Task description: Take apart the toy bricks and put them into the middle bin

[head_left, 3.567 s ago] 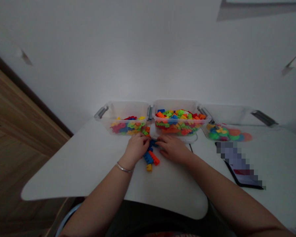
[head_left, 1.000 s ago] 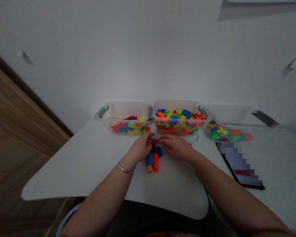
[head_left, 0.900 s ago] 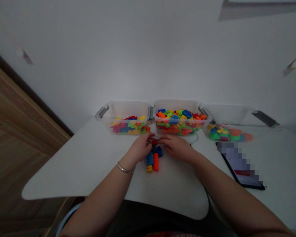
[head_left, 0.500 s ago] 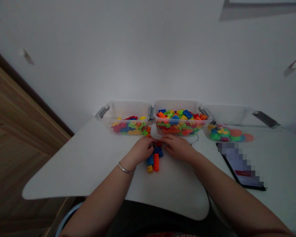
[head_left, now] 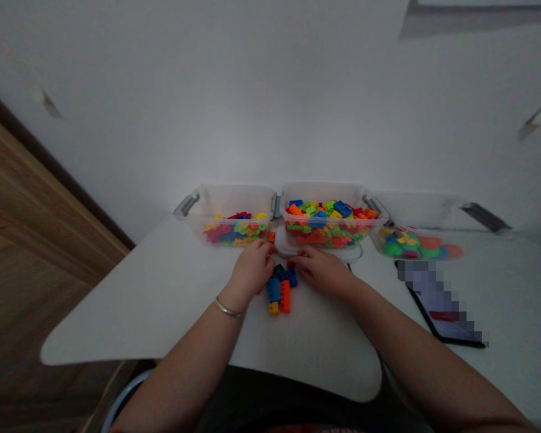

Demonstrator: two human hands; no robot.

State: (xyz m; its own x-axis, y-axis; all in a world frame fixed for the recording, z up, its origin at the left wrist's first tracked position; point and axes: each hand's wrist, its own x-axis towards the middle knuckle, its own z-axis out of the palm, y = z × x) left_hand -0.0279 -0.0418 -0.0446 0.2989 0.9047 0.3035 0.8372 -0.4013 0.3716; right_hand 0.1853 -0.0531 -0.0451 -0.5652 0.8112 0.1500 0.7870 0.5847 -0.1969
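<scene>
My left hand (head_left: 253,266), with a bracelet at the wrist, is curled beside the left bin's front corner, near an orange brick (head_left: 271,237). Its fingers look closed, and whatever they hold is hidden. Opposite it, my right hand (head_left: 323,270) has its fingertips closed on a small red brick (head_left: 291,264), mostly covered. Between and below the hands lies a cluster of toy building bricks: a blue brick (head_left: 275,290) with a yellow brick (head_left: 274,308) at its end, an upright-lying orange brick (head_left: 285,296), dark blue bricks (head_left: 289,277) and a dark green brick (head_left: 279,270).
Clear bins stand along the wall: a left bin (head_left: 196,225) of mixed pieces, a middle bin (head_left: 329,223) of bricks on a clear lid (head_left: 354,252), and a right bin (head_left: 433,207) with rounded pieces. A tablet (head_left: 442,304) lies right on the white table (head_left: 162,300).
My left hand has shifted left and away from me, off the cluster, uncovering the green and blue bricks. My right hand stays nearly in place.
</scene>
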